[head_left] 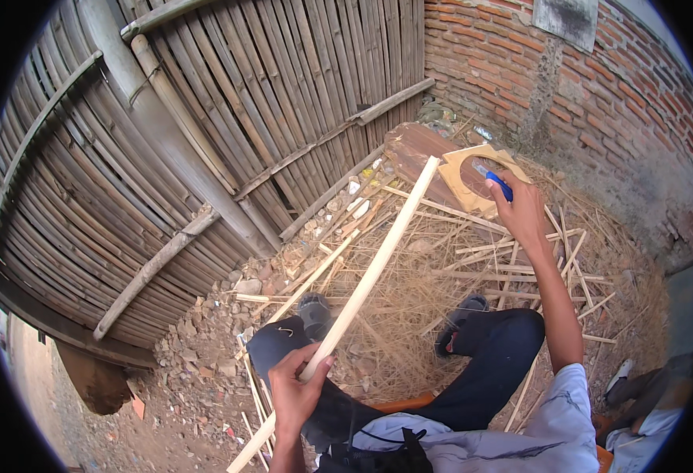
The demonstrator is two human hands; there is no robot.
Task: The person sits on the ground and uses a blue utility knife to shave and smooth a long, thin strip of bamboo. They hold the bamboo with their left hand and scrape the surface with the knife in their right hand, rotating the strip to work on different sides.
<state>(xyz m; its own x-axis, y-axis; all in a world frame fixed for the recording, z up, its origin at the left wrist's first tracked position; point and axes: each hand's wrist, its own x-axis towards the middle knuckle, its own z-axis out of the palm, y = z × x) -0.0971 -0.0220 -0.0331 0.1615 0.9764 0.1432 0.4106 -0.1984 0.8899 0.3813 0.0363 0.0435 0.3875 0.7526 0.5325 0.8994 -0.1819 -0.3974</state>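
My left hand (297, 388) is closed round the lower part of a long pale wooden strip (378, 268), which slants up and away across my left knee. Out to the right, my right hand (521, 211) grips a utility knife (497, 183) with a blue handle. Its blade points up and to the left, apart from the strip. Behind the knife lies a tan board (463, 197) with a large round hole, resting on a brown panel (421, 154).
Thin wooden strips (512, 276) lie scattered over dry straw (409, 307) around my feet. A bamboo fence (228, 110) stands on the left, a brick wall (504, 71) at the back right. Rubble (260, 276) lines the fence. Another person's leg (638, 390) shows at the lower right.
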